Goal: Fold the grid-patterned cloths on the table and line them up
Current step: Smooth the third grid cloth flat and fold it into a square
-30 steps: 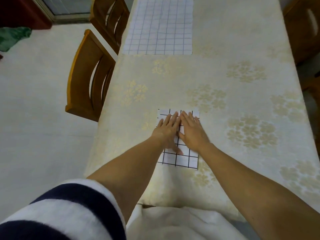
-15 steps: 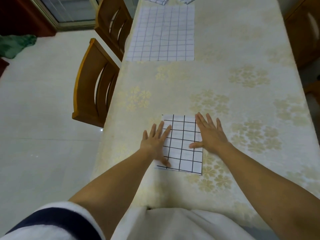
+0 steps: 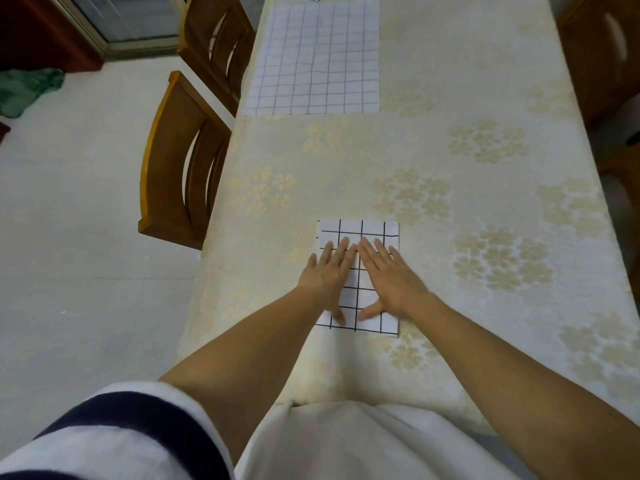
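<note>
Near counter [image 3: 467, 81] edge: folded cloth [image 3: 358, 229].
Change: left grip [image 3: 329, 271], right grip [image 3: 391, 276] rejoined mid-cloth, flat, holding nothing.
Meaning: crease likely set.

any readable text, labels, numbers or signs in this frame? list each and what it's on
None: no words, labels, brands, numbers or signs can be read.
The folded grid cloth under the left hand and right hand shows only black grid lines.
The larger flat grid cloth shows only thin lines.
The tablecloth shows only a flower pattern.
</note>
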`<state>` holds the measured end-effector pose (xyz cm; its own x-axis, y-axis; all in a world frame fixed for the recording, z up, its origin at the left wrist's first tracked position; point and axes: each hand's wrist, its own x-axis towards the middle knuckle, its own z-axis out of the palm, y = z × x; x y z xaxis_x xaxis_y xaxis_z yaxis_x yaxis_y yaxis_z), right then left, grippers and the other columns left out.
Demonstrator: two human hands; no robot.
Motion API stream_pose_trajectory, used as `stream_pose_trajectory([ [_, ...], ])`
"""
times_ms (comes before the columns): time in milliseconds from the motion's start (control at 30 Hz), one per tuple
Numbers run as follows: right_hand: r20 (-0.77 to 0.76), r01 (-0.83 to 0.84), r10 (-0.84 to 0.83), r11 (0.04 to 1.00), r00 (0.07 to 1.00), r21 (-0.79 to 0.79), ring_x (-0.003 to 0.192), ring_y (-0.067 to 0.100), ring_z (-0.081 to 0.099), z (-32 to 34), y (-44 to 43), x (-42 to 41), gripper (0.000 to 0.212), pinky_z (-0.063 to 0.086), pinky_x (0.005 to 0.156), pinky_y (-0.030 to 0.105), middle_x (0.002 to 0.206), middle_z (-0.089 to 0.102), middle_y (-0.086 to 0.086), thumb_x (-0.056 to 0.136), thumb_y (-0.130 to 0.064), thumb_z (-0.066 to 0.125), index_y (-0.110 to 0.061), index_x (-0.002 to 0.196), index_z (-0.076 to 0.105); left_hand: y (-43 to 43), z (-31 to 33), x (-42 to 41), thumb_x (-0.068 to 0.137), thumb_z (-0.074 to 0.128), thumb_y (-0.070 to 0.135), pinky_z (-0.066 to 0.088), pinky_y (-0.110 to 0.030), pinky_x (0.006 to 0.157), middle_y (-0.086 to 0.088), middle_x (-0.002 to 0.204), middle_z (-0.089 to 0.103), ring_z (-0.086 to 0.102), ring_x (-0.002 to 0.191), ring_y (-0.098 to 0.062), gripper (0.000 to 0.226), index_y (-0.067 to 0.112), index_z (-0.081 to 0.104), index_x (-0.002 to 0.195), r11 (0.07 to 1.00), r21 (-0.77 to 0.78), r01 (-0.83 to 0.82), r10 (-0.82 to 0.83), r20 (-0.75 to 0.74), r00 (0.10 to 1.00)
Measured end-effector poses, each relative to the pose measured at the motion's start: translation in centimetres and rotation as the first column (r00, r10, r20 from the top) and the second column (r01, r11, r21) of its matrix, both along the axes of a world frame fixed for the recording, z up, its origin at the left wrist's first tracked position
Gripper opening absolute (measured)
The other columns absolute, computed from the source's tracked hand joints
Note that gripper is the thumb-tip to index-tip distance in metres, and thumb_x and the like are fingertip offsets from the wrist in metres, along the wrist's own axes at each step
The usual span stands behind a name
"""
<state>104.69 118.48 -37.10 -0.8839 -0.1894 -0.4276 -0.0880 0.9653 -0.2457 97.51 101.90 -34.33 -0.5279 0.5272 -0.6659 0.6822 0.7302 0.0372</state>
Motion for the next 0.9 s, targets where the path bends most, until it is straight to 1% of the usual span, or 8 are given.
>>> stream_pose_trajectory([
  [333, 0.019, 0.018, -0.020, 0.995, 1.000, 0.100, 0.142, 0.029, -0.040, 0.2, 2.4, 2.6, 0.147, -0.013, 0.121, 0.049, 0.154, -0.042, 0.002, 0.053, -0.097, 0.044, -0.014, 0.149, -0.032, -2.6, -0.1, 0.2, 0.054, 0.084, 0.075, 0.004, -0.064, 0.122, -0.006, 0.160, -0.040, -0.026, 0.151, -0.038, 0.163, 0.021, -0.034, 0.152, 0.996, -0.056, -0.063, 0.061, -0.027, 0.998],
  [467, -0.003, 0.058, -0.058, 0.996, 0.998, 0.062, 0.145, 0.029, -0.033, 0.8, 2.0, 1.9, 0.134, -0.012, 0.121, 0.051, 0.159, -0.033, 0.005, 0.060, -0.098, 0.024, -0.013, 0.153, -0.023, -1.5, 0.8, -0.3, 0.066, 0.079, 0.071, 0.001, -0.062, 0.122, -0.009, 0.168, -0.018, -0.013, 0.154, -0.039, 0.143, 0.015, -0.014, 0.160, 0.997, -0.008, -0.076, 0.076, -0.042, 0.996],
  [533, -0.112, 0.138, -0.138, 0.990, 0.984, -0.014, 0.150, 0.023, -0.021, 1.3, 1.7, 1.0, 0.108, -0.007, 0.124, 0.045, 0.163, -0.020, 0.005, 0.083, -0.083, 0.021, -0.011, 0.156, -0.012, -0.5, 1.2, -0.7, 0.086, 0.070, 0.057, 0.002, -0.052, 0.125, -0.010, 0.170, 0.002, -0.003, 0.156, -0.032, 0.111, 0.010, 0.003, 0.161, 0.980, 0.183, -0.074, 0.093, -0.101, 0.990],
  [600, -0.201, 0.181, -0.195, 0.980, 0.960, -0.084, 0.153, 0.020, -0.010, 1.5, 1.1, -0.6, 0.077, -0.005, 0.124, 0.036, 0.166, -0.008, 0.007, 0.103, -0.053, 0.028, -0.008, 0.157, -0.003, 0.8, 1.2, -1.4, 0.098, 0.063, 0.040, 0.007, -0.041, 0.126, -0.010, 0.170, 0.010, 0.004, 0.157, -0.026, 0.090, 0.006, 0.008, 0.161, 0.945, 0.326, -0.016, 0.062, -0.132, 0.989],
  [667, -0.206, 0.192, -0.208, 0.977, 0.956, -0.098, 0.153, 0.021, -0.006, 1.2, 0.4, -2.2, 0.065, -0.004, 0.124, 0.033, 0.166, -0.004, 0.009, 0.107, -0.029, 0.034, -0.008, 0.157, -0.001, 1.9, 0.8, -2.1, 0.095, 0.068, 0.032, 0.009, -0.036, 0.126, -0.010, 0.170, 0.004, 0.002, 0.157, -0.024, 0.096, 0.005, 0.003, 0.161, 0.944, 0.330, -0.017, 0.044, -0.075, 0.996],
  [700, -0.170, 0.190, -0.203, 0.978, 0.964, -0.088, 0.153, 0.021, -0.007, 0.9, 0.3, -2.9, 0.067, -0.003, 0.124, 0.035, 0.167, -0.006, 0.008, 0.106, -0.028, 0.036, -0.009, 0.158, -0.002, 2.3, 0.7, -2.4, 0.091, 0.074, 0.031, 0.011, -0.037, 0.126, -0.009, 0.170, -0.001, 0.001, 0.157, -0.025, 0.105, 0.006, -0.001, 0.161, 0.955, 0.294, -0.048, 0.057, -0.021, 0.998],
  [800, -0.064, 0.174, -0.175, 0.984, 0.982, -0.030, 0.152, 0.021, -0.013, 0.0, 0.7, -3.5, 0.085, -0.002, 0.125, 0.040, 0.165, -0.014, 0.002, 0.100, -0.058, 0.036, -0.013, 0.158, -0.007, 2.3, 0.1, -3.7, 0.080, 0.083, 0.041, 0.010, -0.046, 0.126, -0.003, 0.169, -0.014, -0.007, 0.156, -0.028, 0.126, 0.011, -0.009, 0.161, 0.974, 0.195, -0.118, 0.107, 0.070, 0.992],
  [900, -0.016, 0.203, -0.203, 0.979, 0.979, 0.004, 0.150, 0.021, -0.020, -0.2, 2.0, -3.0, 0.107, -0.005, 0.124, 0.043, 0.162, -0.024, 0.001, 0.086, -0.080, 0.033, -0.014, 0.156, -0.015, 1.5, -0.2, -4.4, 0.073, 0.083, 0.057, 0.008, -0.058, 0.123, 0.004, 0.167, -0.023, -0.014, 0.155, -0.030, 0.136, 0.024, -0.016, 0.160, 0.972, 0.154, -0.176, 0.168, 0.067, 0.984],
])
